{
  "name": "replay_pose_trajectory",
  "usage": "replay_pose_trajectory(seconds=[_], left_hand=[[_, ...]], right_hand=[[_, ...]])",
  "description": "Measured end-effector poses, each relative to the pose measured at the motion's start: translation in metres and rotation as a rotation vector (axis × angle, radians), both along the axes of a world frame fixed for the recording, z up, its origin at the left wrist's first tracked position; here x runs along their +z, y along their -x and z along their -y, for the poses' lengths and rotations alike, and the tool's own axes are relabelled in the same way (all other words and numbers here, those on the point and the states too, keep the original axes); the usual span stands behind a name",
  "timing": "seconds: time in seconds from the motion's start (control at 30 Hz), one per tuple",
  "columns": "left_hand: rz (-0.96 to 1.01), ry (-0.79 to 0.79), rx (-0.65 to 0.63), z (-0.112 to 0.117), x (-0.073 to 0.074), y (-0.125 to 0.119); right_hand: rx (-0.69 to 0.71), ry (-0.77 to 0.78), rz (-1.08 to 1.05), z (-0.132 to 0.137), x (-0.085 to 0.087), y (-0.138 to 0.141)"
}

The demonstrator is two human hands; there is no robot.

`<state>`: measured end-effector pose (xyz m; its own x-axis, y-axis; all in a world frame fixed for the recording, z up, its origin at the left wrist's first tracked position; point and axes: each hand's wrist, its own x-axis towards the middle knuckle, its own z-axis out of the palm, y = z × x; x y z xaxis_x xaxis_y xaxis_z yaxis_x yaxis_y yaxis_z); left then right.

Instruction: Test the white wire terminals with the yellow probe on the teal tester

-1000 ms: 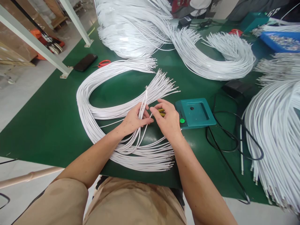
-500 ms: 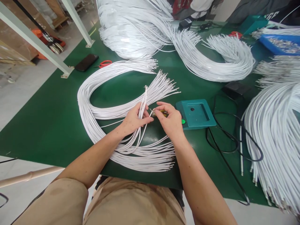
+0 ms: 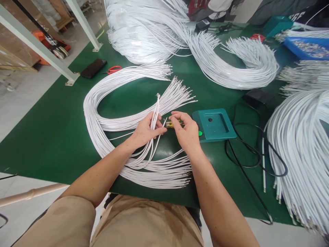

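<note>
My left hand (image 3: pixel 149 128) is closed around a few white wires (image 3: pixel 155 118), their stripped ends pointing up and away from me. One wire end (image 3: pixel 165 120) stands apart to the right of this bunch. My right hand (image 3: pixel 185 127) is just right of that end, thumb and forefinger curled and a small gap from the wire. Behind its fingers shows a small yellow-and-black part (image 3: pixel 169 124), beside a teal device (image 3: pixel 216 125) with a green button. Whether the right hand touches that part is hidden. Loose wires (image 3: pixel 159 173) lie below my hands.
A curved bundle of white wires (image 3: pixel 89 103) lies on the green table (image 3: pixel 59 137). Red-handled snips (image 3: pixel 114 69) and a phone (image 3: pixel 94 68) rest at the back left. Black cables (image 3: pixel 246 164) and a large wire bundle (image 3: pixel 295 147) are at right; a blue tray (image 3: pixel 290 46) sits farther back.
My right fingertips have come slightly away from the single wire end, so more of the yellow-and-black part shows. My left hand keeps its hold on the wires.
</note>
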<state>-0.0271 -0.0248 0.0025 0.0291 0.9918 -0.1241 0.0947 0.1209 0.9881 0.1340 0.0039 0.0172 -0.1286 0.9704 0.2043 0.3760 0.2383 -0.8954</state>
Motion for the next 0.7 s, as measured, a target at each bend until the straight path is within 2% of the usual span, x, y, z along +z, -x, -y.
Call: replay_pose_trajectory(seconds=[0.33, 0.5, 0.7], left_hand=[[-0.032, -0.025, -0.006, 0.001, 0.002, 0.0], [-0.019, -0.032, 0.0, 0.001, 0.002, 0.0], [0.036, 0.016, -0.013, 0.0, 0.005, -0.003]], right_hand=[[-0.043, -0.134, 0.084, 0.007, -0.001, 0.01], [-0.007, -0.212, 0.11, 0.009, -0.002, 0.011], [-0.013, -0.208, -0.009, 0.003, 0.002, 0.003]])
